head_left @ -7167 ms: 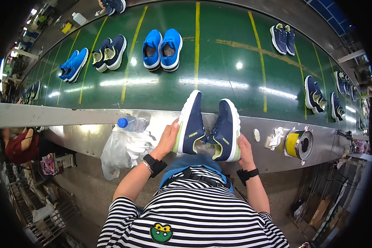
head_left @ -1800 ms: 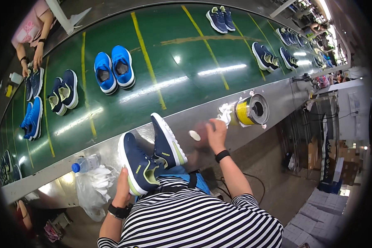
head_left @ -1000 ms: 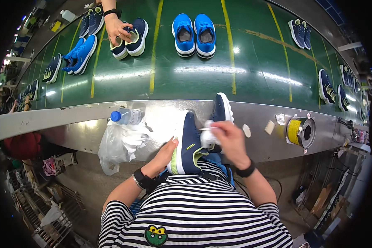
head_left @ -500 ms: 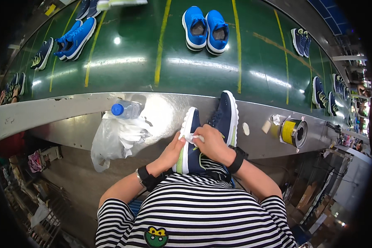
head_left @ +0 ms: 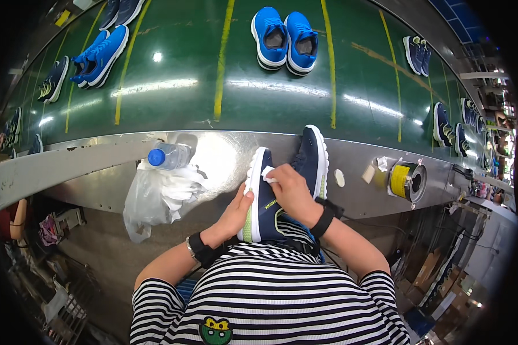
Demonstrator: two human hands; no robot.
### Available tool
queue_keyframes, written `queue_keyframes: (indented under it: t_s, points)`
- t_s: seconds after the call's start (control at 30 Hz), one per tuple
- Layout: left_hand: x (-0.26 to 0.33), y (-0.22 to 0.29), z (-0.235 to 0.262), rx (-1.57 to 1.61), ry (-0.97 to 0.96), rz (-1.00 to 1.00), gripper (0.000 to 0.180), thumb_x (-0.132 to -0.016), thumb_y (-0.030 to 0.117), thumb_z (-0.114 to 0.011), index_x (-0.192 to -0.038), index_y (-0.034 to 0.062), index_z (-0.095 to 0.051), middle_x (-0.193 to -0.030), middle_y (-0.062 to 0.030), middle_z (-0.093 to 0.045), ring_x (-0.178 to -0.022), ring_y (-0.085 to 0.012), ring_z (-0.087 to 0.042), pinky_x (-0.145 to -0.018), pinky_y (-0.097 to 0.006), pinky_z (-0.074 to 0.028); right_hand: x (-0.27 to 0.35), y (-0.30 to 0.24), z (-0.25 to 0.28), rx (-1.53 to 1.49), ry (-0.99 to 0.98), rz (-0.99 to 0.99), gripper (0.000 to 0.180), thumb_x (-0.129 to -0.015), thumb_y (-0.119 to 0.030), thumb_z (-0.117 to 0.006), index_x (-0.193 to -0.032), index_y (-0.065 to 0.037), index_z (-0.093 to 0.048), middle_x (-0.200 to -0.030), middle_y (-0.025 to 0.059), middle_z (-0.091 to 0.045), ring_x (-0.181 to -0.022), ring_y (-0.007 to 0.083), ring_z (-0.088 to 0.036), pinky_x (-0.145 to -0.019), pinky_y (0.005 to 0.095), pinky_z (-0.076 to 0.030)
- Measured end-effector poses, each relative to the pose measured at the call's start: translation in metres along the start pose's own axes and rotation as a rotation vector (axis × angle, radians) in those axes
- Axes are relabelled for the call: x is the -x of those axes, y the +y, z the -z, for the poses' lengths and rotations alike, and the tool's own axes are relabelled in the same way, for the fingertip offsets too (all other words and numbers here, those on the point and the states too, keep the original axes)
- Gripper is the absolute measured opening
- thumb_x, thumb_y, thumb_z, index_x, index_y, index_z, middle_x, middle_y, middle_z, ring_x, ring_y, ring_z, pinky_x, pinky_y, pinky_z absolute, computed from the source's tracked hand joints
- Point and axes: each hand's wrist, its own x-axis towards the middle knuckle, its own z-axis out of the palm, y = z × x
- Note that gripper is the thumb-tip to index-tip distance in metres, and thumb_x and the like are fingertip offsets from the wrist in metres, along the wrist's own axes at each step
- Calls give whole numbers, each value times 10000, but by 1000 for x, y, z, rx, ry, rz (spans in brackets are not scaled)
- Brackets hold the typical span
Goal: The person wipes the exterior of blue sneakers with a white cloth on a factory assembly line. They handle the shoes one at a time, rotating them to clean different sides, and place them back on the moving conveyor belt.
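Observation:
A navy sneaker (head_left: 265,214) with a white sole and a lime heel stands toe-away in front of my body. Against its left side, my left hand (head_left: 234,214) grips the sole, thumb lying along the edge. My right hand (head_left: 295,194) pinches a small white wiping cloth (head_left: 267,173) and presses it on the upper near the toe. Beyond my right hand, a matching navy sneaker (head_left: 313,154) rests on the metal ledge (head_left: 357,164), its heel end partly hidden by that hand.
A green conveyor belt (head_left: 282,109) with yellow lines carries blue sneakers (head_left: 271,39) and several other shoes. On the ledge, left, are a blue-capped bottle (head_left: 175,155) and a plastic bag (head_left: 137,204) with white cloths; right, a yellow-labelled tin (head_left: 400,180) and white scraps (head_left: 339,177).
My right hand has moved the cloth from the sole's left edge by my left fingers up toward the toe. My left hand has slid slightly nearer the heel.

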Motion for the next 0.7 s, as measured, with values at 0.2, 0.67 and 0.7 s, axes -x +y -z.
queue_keyframes:
  t_s: [0.2, 0.67, 0.7]
  points:
    - [-1, -7, 2, -25, -17, -69, 516, -957, 345, -280, -1350, 12, -248, -1268, -179, -428, -1180, -233, -408, -994, -313, -290, -6, -19, 16, -448, -257, -246, 183, -733, -38, -632, -910, 0, -604, -806, 133, -572, -717, 230, -588, -642, 317, -467]
    - [-5, -16, 3, -166, 26, -76, 576, -941, 380, -291, -1334, -36, -231, -1093, -288, -538, -1046, -378, -526, -914, -375, -361, -6, -5, 9, -155, -199, -181, 95, -700, -32, -611, -723, 2, -526, -711, 141, -550, -646, 300, -555, -578, 358, -435]
    - [-4, -16, 3, -185, 24, -75, 578, -939, 384, -292, -1332, -36, -233, -1073, -294, -547, -1027, -392, -535, -907, -381, -367, -5, -1, 5, -94, -155, -166, 95, -699, -33, -611, -722, 3, -526, -708, 140, -549, -643, 298, -552, -579, 357, -434]
